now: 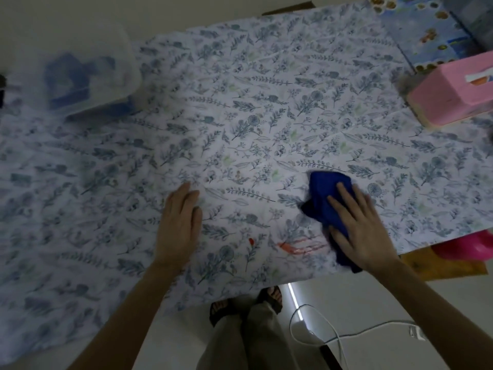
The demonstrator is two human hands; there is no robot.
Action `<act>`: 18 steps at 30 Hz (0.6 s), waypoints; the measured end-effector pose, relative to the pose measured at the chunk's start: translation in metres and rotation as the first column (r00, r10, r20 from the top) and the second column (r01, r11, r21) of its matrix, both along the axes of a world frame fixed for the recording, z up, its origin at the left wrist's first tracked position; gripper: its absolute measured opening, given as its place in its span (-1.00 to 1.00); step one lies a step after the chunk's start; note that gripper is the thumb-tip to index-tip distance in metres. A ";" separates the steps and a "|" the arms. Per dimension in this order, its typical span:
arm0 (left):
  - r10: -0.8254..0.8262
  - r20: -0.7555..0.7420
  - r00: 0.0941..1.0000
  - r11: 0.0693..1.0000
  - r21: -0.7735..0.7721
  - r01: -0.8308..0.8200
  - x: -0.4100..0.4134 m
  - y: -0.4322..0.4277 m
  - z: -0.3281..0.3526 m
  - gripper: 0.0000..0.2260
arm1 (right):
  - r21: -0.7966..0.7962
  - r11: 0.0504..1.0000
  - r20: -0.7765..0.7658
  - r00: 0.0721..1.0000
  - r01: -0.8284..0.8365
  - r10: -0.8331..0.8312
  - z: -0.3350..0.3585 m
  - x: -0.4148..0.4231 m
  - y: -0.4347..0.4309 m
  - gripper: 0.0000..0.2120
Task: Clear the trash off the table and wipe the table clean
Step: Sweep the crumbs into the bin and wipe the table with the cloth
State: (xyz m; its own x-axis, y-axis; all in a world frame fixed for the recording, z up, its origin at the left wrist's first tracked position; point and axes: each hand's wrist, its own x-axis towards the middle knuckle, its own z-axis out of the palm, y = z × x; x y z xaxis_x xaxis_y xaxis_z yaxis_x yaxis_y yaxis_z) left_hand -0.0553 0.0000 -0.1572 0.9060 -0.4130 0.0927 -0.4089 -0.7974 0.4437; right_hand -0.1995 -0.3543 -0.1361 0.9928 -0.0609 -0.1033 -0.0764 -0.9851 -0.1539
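Observation:
The table (pixel 240 116) is covered with a white cloth printed with blue leaves. My right hand (pixel 357 225) lies flat on a dark blue rag (pixel 326 193) and presses it onto the table near the front right edge. Just left of the rag a smeared red stain (pixel 298 247) streaks the cover, with a small red spot (pixel 251 241) further left. My left hand (pixel 178 222) rests palm down on the cover, fingers together, holding nothing.
A clear plastic tub (pixel 88 68) with blue things inside stands at the back left. A pink tissue box (pixel 450 94) sits at the right edge. A pink object (pixel 472 247) shows below the table's right corner. My feet and a white cable (pixel 333 335) are on the floor.

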 end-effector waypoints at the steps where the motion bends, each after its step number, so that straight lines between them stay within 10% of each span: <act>1: -0.007 0.004 1.000 1.000 0.005 0.007 0.001 0.000 0.000 -0.67 | 0.033 0.998 0.002 0.998 0.056 -0.056 -0.002 0.011 0.008 -0.40; 5: -0.035 0.007 0.999 0.999 -0.009 0.035 0.003 0.004 -0.003 -0.69 | 0.132 0.969 0.060 0.974 0.211 -0.220 0.001 0.064 0.088 -0.44; 11: -0.032 -0.014 0.999 0.998 -0.058 0.031 0.005 0.009 -0.004 -0.68 | 0.077 0.984 0.102 0.983 -0.159 0.151 0.001 0.051 0.205 -0.43; 15: -0.031 -0.027 0.999 0.997 -0.078 0.029 0.005 0.009 -0.002 -0.66 | -0.110 0.885 0.001 0.891 -0.452 0.455 -0.004 0.014 0.171 -0.39; 18: -0.022 -0.031 0.999 0.996 -0.088 0.019 0.005 0.008 -0.002 -0.65 | -0.084 0.952 0.008 0.955 -0.295 0.296 -0.005 -0.006 0.090 -0.45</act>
